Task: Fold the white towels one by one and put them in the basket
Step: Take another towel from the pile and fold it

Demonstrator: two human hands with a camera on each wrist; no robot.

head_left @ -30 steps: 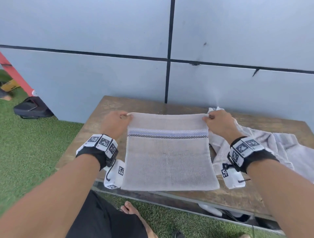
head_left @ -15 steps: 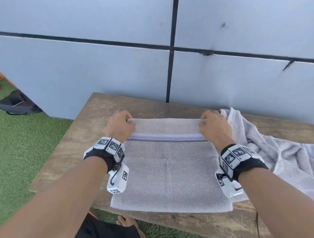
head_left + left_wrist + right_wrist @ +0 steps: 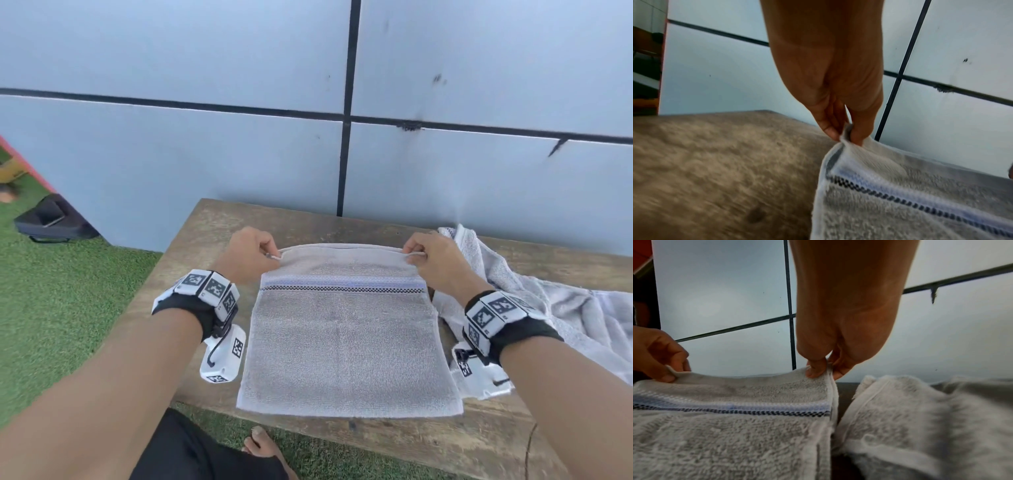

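A white towel with a blue band and a dark checked stripe lies folded on the wooden table; its near edge reaches the table's front edge. My left hand pinches its far left corner, lifted a little off the table. My right hand pinches the far right corner the same way. The towel's far edge hangs slightly raised between both hands. No basket is in view.
A second, crumpled white towel lies on the table to the right, close to my right wrist. A grey panelled wall stands right behind the table. Green turf and a dark bag are at the left.
Both hands kept their pinch on the far corners. The far edge of the towel was lowered toward the table, then lifted slightly again and pulled a little toward me.
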